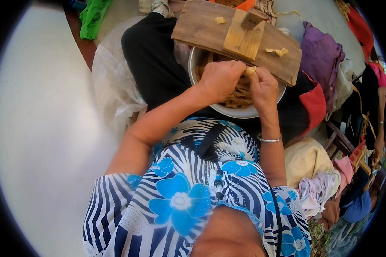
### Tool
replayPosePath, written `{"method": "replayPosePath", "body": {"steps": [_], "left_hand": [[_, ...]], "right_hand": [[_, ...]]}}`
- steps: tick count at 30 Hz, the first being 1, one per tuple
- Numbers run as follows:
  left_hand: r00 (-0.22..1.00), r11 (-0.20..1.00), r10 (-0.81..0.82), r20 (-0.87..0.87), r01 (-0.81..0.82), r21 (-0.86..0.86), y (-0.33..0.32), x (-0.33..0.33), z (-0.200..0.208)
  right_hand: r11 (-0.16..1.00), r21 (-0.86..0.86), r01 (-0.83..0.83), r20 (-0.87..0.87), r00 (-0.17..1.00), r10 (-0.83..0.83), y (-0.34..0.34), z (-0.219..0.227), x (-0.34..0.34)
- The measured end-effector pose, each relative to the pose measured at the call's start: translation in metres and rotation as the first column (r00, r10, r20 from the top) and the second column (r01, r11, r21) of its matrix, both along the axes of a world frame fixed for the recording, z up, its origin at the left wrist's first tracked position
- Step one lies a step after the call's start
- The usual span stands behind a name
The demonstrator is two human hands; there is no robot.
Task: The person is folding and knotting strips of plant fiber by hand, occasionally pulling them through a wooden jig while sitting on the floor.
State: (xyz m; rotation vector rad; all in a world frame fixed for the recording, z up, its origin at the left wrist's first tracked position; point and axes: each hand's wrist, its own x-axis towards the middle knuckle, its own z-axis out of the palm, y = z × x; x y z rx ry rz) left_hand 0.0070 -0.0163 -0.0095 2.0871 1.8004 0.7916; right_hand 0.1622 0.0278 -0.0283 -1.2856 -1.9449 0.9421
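Observation:
Over a round metal basin (pixel 244 113), both my hands pinch a small pale yellow-brown folded strip (pixel 249 71). My left hand (pixel 222 81) is closed on its left side, knuckles upward. On its other side, the fingers of my right hand (pixel 263 88) press against it; a silvery bracelet (pixel 269 139) circles that wrist. Many brown strips (pixel 236 99) fill the basin under my hands. Across its far rim lies a wooden board (pixel 203 26) with an upright notched wooden block (pixel 243 38). A knotted strip (pixel 277 52) and a small folded piece (pixel 220 20) rest on the board.
My legs in black trousers (pixel 146 51) flank the basin. Translucent plastic sheeting (pixel 111 77) lies to the left. At the right are a purple cloth bag (pixel 321 49), a beige sack (pixel 309 160) and piled clothes (pixel 317 190). Another person's arm (pixel 380 120) shows at the far right.

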Motion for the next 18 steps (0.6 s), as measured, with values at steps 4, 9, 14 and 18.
{"method": "replayPosePath", "body": {"steps": [4,9,14,18], "left_hand": [[1.0,0.978,-0.014,-0.002,0.014,0.208,-0.005,0.004,0.003],[0.978,0.956,-0.063,0.199,0.002,0.293,-0.004,0.011,-0.008],[0.864,0.987,-0.097,0.494,0.018,0.161,0.0,0.016,0.017],[0.892,0.995,-0.003,0.452,0.046,-0.084,0.013,0.011,0.023]], "right_hand": [[0.78,-0.607,-0.156,-0.408,0.903,-0.137,-0.008,-0.009,0.003],[0.445,-0.722,-0.53,-0.692,0.53,-0.491,-0.018,0.004,0.0],[0.609,-0.651,-0.453,-0.739,0.562,-0.372,-0.01,0.009,-0.001],[0.996,0.083,-0.025,-0.228,0.973,0.044,-0.003,0.019,0.001]]}}
